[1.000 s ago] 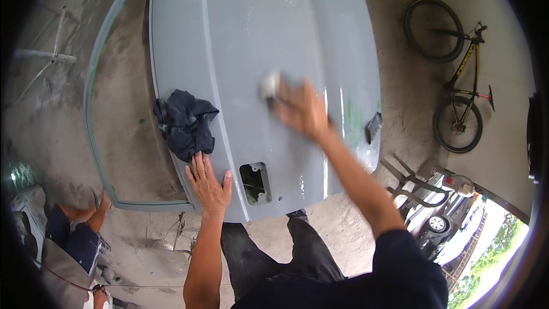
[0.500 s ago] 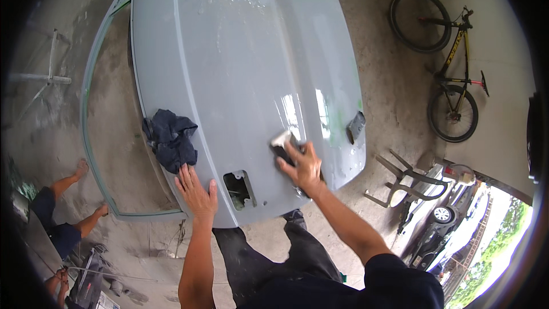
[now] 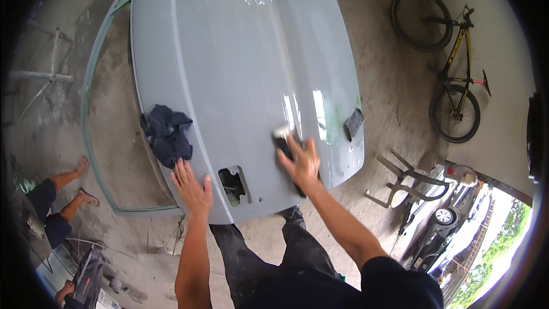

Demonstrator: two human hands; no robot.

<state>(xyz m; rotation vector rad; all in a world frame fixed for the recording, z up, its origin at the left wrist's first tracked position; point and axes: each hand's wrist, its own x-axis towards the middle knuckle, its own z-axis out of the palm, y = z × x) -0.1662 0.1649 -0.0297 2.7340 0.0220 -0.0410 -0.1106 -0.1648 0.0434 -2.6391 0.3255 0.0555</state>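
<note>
A grey-primed car door (image 3: pixel 234 91), wet and shiny in places, lies flat in front of me. My right hand (image 3: pixel 305 166) is closed on a dark sanding block (image 3: pixel 282 142) with a whitish far end, pressing it against the panel right of the handle cutout (image 3: pixel 233 186). Part of the block is hidden under my fingers. My left hand (image 3: pixel 193 191) rests flat on the door's near left part, fingers stretched out, fingertips touching a crumpled dark blue cloth (image 3: pixel 168 134). A dark grey folded sheet (image 3: pixel 354 125) sits at the door's right edge.
The door's window frame (image 3: pixel 86 109) extends to the left. A metal stand (image 3: pixel 54 74) is at far left, and another person's legs (image 3: pixel 63 194) are at lower left. On the right are a bicycle (image 3: pixel 457 51), a chair (image 3: pixel 400 180) and a dark car (image 3: pixel 434 234).
My right hand and the block have shifted slightly on the panel. My left hand stays beside the cloth. At lower left, the other person's legs have moved a little.
</note>
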